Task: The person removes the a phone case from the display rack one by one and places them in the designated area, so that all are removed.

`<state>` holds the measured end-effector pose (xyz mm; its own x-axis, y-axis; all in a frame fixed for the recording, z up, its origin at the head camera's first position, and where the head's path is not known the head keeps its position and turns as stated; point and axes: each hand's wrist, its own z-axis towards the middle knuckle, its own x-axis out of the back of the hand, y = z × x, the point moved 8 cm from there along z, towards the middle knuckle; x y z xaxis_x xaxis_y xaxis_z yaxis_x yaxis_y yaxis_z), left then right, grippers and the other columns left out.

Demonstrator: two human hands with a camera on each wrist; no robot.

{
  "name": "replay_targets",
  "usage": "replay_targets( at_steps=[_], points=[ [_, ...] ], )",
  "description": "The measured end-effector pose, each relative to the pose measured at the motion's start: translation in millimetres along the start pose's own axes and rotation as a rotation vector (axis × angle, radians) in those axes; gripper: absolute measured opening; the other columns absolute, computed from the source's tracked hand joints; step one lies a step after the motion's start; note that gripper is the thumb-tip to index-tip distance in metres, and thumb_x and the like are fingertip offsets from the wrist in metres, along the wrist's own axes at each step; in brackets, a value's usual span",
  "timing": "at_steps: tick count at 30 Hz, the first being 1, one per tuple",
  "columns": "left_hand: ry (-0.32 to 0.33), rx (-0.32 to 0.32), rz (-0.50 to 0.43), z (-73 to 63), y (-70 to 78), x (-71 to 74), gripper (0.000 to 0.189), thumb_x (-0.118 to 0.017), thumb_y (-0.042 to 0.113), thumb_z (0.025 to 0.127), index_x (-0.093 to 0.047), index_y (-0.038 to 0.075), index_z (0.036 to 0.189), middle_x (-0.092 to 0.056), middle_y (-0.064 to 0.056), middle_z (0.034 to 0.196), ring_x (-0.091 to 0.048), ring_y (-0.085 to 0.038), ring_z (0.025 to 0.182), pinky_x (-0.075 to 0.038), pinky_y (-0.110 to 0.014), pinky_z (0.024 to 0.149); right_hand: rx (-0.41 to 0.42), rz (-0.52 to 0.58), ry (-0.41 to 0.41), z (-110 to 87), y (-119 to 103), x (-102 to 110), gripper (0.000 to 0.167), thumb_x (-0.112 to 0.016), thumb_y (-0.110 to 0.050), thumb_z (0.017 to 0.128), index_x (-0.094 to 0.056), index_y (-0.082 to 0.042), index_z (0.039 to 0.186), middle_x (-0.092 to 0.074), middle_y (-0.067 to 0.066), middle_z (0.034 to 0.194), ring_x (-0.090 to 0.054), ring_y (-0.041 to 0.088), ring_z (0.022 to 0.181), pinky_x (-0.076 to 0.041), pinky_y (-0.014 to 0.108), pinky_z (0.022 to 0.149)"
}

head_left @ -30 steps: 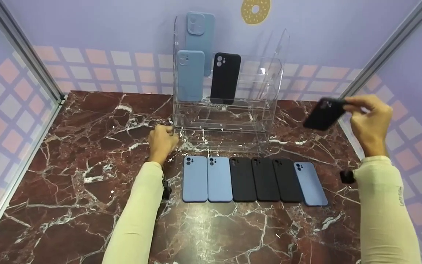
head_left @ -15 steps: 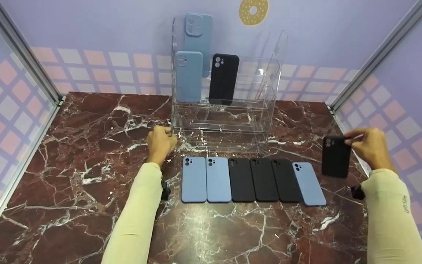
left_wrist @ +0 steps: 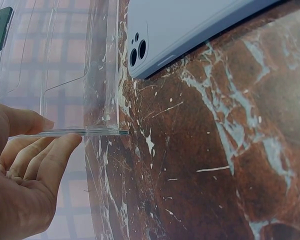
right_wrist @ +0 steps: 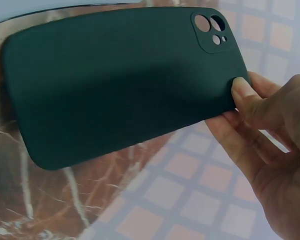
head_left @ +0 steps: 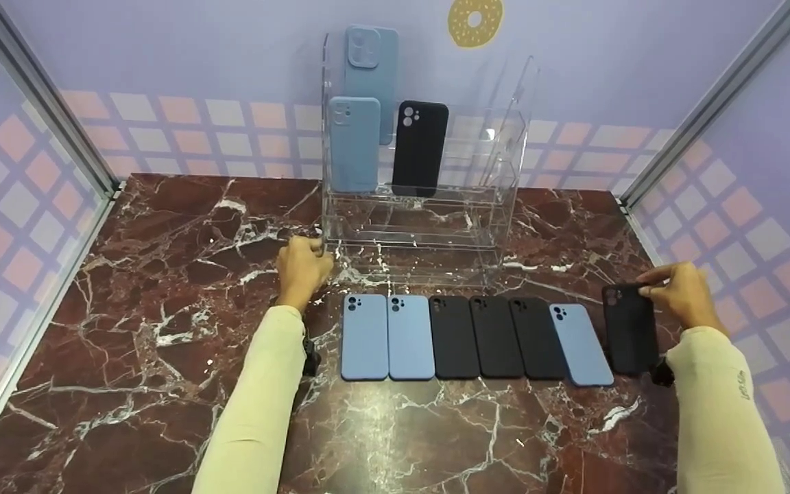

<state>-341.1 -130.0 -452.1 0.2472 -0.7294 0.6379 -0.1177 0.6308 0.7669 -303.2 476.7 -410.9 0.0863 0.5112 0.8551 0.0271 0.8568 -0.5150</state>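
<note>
My right hand (head_left: pixel 681 293) pinches a black phone case (head_left: pixel 631 329) by its top right corner, at the right end of a row of cases. In the right wrist view the same case (right_wrist: pixel 120 85) tilts above the marbled table, thumb on its back and fingers beneath. The left hand (head_left: pixel 302 269) pinches the front left edge of a clear acrylic rack (head_left: pixel 415 240); in the left wrist view, thumb and fingers close on the thin panel (left_wrist: pixel 85 132). The rack holds two blue cases, one rear (head_left: pixel 374 82), one front (head_left: pixel 355 144), and a black case (head_left: pixel 420 147).
On the marbled table (head_left: pixel 162 384), the row has two blue cases (head_left: pixel 365 336) at left, then three black ones (head_left: pixel 498 336), then a slightly slanted blue case (head_left: pixel 581 344). Tiled-pattern walls (head_left: pixel 724 219) stand at the back and sides.
My right hand has brought the black case down from beside the rack to the row's right end, its lower end dropping toward the table. The left hand has stayed on the rack's edge.
</note>
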Motion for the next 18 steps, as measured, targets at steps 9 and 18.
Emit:
replay_targets(
  at_steps=[9, 18],
  points=[
    [0.002, -0.005, -0.001, -0.4, 1.2, 1.0, 0.027, -0.066, 0.008, 0.082, -0.080, 0.008, 0.104, -0.077, -0.013, 0.102, -0.068, -0.039, 0.101, -0.046, -0.050, 0.097, -0.001, -0.070, 0.028, -0.9, 12.6, -21.3, 0.022, -0.074, -0.003, 0.083, -0.075, 0.008, 0.102, -0.072, 0.029, 0.101, -0.066, 0.042, 0.090, -0.049, 0.041, 0.076],
    [0.009, -0.019, -0.009, -1.1, 1.0, 1.7, 0.036, -0.066, 0.009, 0.082, -0.075, 0.006, 0.117, -0.075, -0.014, 0.107, -0.069, -0.039, 0.105, -0.049, -0.050, 0.094, -0.032, -0.047, 0.034, -1.1, 21.3, -37.4, 0.024, -0.071, -0.005, 0.087, -0.074, 0.009, 0.106, -0.069, 0.033, 0.108, -0.063, 0.052, 0.097, -0.047, 0.062, 0.086]
  ],
)
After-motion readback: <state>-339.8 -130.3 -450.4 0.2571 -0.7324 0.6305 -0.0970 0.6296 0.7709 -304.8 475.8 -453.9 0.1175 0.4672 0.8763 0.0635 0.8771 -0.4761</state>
